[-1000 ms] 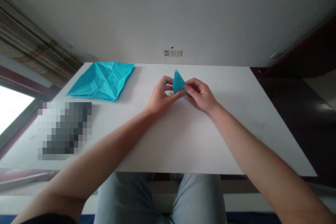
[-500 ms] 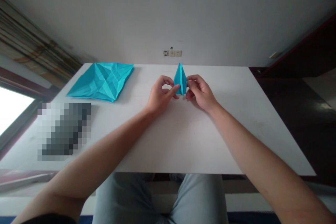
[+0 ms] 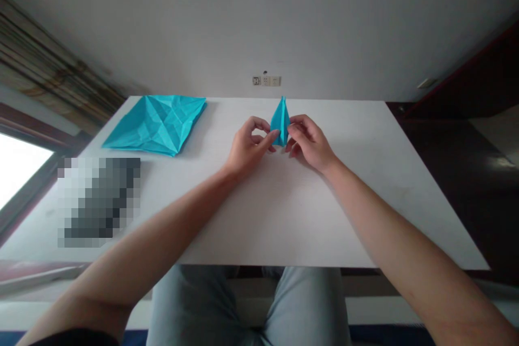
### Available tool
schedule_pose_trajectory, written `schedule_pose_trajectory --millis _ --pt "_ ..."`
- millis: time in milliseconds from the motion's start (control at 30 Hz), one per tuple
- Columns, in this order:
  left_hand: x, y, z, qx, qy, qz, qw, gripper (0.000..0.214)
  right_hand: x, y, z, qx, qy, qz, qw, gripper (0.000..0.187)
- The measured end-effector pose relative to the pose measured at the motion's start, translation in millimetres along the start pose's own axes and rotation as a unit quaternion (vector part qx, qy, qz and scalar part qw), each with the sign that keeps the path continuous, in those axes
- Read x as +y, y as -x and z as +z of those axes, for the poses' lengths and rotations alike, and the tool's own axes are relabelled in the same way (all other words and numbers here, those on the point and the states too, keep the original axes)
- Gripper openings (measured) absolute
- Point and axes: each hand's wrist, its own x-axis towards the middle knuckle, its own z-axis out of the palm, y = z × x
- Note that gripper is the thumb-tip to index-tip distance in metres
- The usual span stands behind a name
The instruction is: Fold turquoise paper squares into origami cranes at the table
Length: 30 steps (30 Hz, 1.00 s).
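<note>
A small folded piece of turquoise paper (image 3: 281,119) stands upright with its point up, a little above the white table (image 3: 284,211). My left hand (image 3: 247,148) pinches its lower left side with thumb and fingers. My right hand (image 3: 310,143) pinches its lower right side. Both hands are closed on the paper near the middle of the far half of the table.
A larger creased turquoise sheet (image 3: 156,123) lies flat at the table's far left corner. A blurred grey object (image 3: 99,200) rests at the left edge. A wall with sockets (image 3: 266,81) stands behind the table; a window is at the left.
The folded paper has been turned from tilted to upright and raised slightly. Both hands have shifted a little with it and kept their pinch.
</note>
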Motion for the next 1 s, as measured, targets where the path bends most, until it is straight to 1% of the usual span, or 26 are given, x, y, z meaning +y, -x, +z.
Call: schedule_pose_trajectory --millis 100,167,267,367,500,600,767,867,1000 --pt "2.9 1.1 0.4 -0.008 0.002 -0.009 1.0 0.055 5.9 -1.0 -3.0 0.004 0.014 0.003 1.0 0.051" --pt "5.5 2.1 1.0 -0.015 0.008 -0.007 1.0 0.059 10.8 -2.1 -5.2 -0.005 0.018 0.0 1.0 0.044" --pt "9.2 3.0 1.8 -0.024 0.016 0.0 1.0 0.066 15.1 -3.5 -6.7 -0.026 0.019 -0.016 0.999 0.041" --pt "10.5 2.0 2.1 -0.027 0.026 0.004 0.999 0.072 13.9 -4.1 -6.2 -0.038 0.025 -0.019 0.999 0.047" --pt "8.5 -0.4 1.4 -0.031 0.042 0.002 0.999 0.074 10.2 -3.3 -5.8 -0.045 0.039 -0.005 0.998 0.056" --pt "6.9 0.6 -0.4 -0.04 0.044 -0.009 0.998 0.071 10.0 -2.2 -6.6 -0.045 0.065 -0.004 0.997 0.059" --pt "6.4 3.8 -2.4 -0.066 0.044 -0.043 0.996 0.061 11.3 -1.9 -6.8 -0.039 0.113 0.0 0.993 0.065" --pt "5.4 2.4 -0.4 -0.046 0.045 -0.027 0.998 0.059 11.3 -2.8 -5.1 -0.043 0.101 -0.006 0.994 0.067" --pt "1.4 0.0 1.6 -0.017 0.043 -0.003 0.999 0.051 7.2 -3.3 -1.0 -0.031 0.045 -0.04 0.998 0.072"
